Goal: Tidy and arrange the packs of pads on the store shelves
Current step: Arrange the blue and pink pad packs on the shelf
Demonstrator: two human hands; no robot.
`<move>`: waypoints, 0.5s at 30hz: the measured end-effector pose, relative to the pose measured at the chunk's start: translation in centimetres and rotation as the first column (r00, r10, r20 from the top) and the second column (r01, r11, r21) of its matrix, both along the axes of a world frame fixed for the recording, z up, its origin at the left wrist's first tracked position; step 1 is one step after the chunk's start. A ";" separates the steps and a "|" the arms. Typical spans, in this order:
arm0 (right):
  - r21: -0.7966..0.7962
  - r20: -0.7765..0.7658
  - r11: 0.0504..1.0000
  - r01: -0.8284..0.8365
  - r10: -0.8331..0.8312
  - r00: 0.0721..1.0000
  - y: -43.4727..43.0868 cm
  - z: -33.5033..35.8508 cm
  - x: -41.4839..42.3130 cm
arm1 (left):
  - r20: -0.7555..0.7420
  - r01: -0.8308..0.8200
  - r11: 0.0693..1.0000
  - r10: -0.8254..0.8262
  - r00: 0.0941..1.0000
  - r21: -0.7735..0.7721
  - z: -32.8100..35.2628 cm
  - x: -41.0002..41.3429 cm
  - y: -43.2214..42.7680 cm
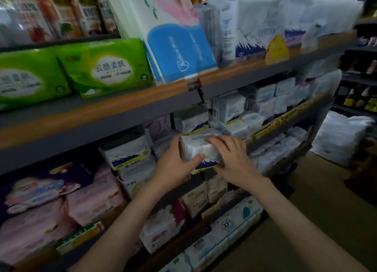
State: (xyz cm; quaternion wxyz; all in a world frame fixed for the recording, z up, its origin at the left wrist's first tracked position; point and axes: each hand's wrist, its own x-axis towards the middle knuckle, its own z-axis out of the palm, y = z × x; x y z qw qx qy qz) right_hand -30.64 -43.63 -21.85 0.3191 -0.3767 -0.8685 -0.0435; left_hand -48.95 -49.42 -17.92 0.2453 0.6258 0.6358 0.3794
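Observation:
A white pack of pads (pixel 196 148) with a blue mountain print and a yellow strip is held just in front of the middle shelf (pixel 271 125). My left hand (pixel 175 164) grips its left end, thumb across the front. My right hand (pixel 234 158) covers its right side, fingers curled over the top. Behind it several matching white packs (pixel 228 106) lie stacked on that shelf. A similar pack (pixel 126 155) stands to the left.
Pink and purple packs (pixel 61 198) fill the left of the middle shelf. Green tissue packs (pixel 102 68) and a blue-and-white bundle (pixel 179 53) stand on the upper shelf. Lower shelves hold more packs (pixel 224 227). A white bagged bundle (pixel 338 137) sits on the floor at right.

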 end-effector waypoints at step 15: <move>0.424 0.199 0.905 0.024 -0.119 0.973 13.8 -2.1 -1.2 | -0.599 -0.279 0.955 0.283 0.749 0.103 -2.1 2.0 10.8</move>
